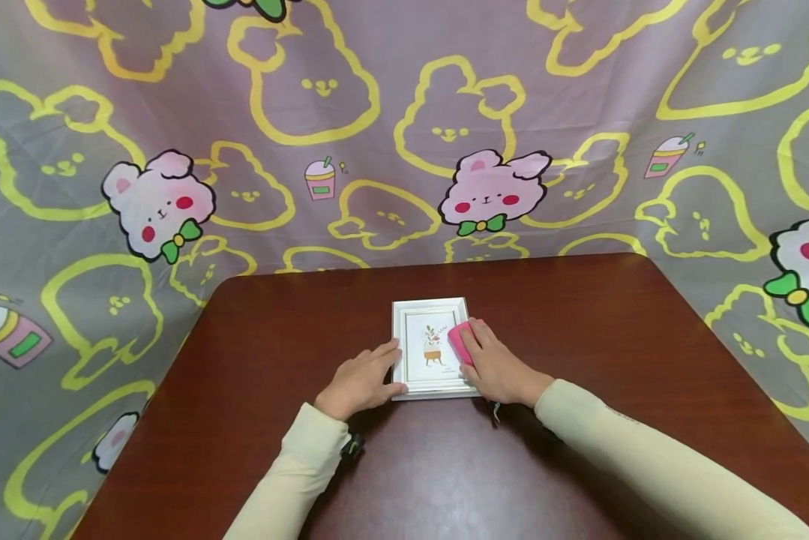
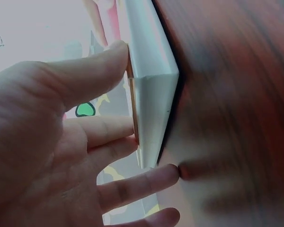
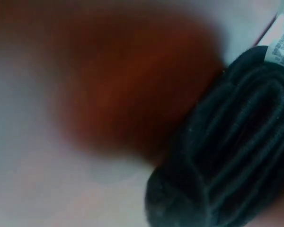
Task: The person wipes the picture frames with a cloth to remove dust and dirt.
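Observation:
A white picture frame (image 1: 432,388) lies face up on the brown table, with a drawing of a potted plant inside. Along its left side rests my left hand (image 1: 361,381), thumb at the near left corner and fingers fairly straight. In the left wrist view, the thumb of the left hand (image 2: 42,127) touches the edge of the white frame (image 2: 154,52), and two lower fingers extend beside it. My right hand (image 1: 501,369) holds a pink sponge-like pad (image 1: 458,341) against the frame's right part. The right wrist view is blurred and shows no clear fingers.
The dark brown tabletop (image 1: 296,330) spreads around the frame. A patterned curtain (image 1: 377,150) hangs behind the table and at both sides. Dark ribbed fabric (image 3: 236,146) fills the right of the right wrist view.

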{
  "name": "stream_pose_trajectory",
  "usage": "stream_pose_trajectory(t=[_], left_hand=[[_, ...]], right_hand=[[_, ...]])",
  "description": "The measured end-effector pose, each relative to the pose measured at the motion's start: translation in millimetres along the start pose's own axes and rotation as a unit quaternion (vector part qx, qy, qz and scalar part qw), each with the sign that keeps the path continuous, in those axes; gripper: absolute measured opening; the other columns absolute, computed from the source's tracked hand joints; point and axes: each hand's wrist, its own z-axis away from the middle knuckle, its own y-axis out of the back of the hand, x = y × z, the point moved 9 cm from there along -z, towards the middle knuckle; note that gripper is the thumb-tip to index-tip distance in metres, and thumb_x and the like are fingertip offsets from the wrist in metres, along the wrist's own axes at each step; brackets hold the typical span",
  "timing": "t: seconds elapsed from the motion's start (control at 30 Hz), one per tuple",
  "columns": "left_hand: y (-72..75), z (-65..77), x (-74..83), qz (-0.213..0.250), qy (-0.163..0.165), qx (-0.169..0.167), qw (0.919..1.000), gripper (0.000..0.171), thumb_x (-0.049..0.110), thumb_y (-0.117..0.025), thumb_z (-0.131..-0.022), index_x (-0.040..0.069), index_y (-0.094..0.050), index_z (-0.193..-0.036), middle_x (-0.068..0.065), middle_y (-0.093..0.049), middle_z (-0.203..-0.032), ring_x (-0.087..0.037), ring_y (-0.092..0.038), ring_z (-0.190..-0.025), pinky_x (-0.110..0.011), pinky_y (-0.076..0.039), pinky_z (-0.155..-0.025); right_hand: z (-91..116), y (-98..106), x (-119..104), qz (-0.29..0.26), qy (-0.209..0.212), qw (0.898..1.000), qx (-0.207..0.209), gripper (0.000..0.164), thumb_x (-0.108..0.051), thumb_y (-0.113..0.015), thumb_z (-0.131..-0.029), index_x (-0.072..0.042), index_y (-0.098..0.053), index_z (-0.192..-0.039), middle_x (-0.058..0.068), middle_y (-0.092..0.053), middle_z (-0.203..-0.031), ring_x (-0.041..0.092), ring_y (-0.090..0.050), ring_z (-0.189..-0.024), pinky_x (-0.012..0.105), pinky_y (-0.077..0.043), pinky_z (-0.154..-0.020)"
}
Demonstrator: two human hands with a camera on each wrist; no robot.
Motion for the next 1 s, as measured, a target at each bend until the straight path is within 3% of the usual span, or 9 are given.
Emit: stream_pose_trajectory(t=[0.47,0.67,0.83,1.0], left_hand=[[0.7,-0.8,2.3,-0.014,0.019,-0.018,0.9996,0.068,0.043,-0.07,-0.09,0.017,-0.047,-0.149,0.003,-0.036,-0.162,-0.029,-0.048,-0.139,-0.05,-0.046,-0.104],[0.0,1.7,2.4,0.003,0.013,-0.015,0.9998,0.074,0.041,-0.072,-0.089,0.015,-0.042,-0.152,0.0,-0.034,-0.163,-0.031,-0.044,-0.141,-0.051,-0.045,-0.105],[-2.7,1.7,5.9,0.002,-0.015,-0.021,0.9997,0.069,0.04,-0.073,-0.089,0.012,-0.049,-0.147,-0.004,-0.032,-0.163,-0.033,-0.04,-0.144,-0.054,-0.044,-0.106],[0.3,-2.2,5.2,0.025,-0.022,-0.027,0.9991,0.076,0.037,-0.075,-0.087,0.002,-0.045,-0.148,-0.014,-0.03,-0.163,-0.038,-0.033,-0.148,-0.051,-0.037,-0.114]], right_hand=[[36.2,2.2,-28.8,0.022,0.017,0.999,0.015,0.064,-0.02,-0.058,-0.097,0.015,-0.035,-0.146,0.04,-0.027,-0.154,0.055,-0.027,-0.144,0.057,-0.032,-0.116],[37.9,3.8,-31.2,0.024,0.021,0.999,0.018,0.064,-0.018,-0.058,-0.096,0.015,-0.035,-0.145,0.039,-0.028,-0.154,0.054,-0.027,-0.144,0.057,-0.031,-0.116],[36.5,-0.2,-26.2,0.016,0.017,1.0,-0.003,0.064,-0.02,-0.057,-0.097,0.014,-0.034,-0.147,0.038,-0.026,-0.156,0.053,-0.025,-0.146,0.057,-0.031,-0.116],[29.6,4.4,-28.5,0.031,0.041,0.999,0.009,0.064,-0.019,-0.059,-0.095,0.015,-0.037,-0.144,0.038,-0.03,-0.153,0.053,-0.029,-0.144,0.058,-0.031,-0.116]])
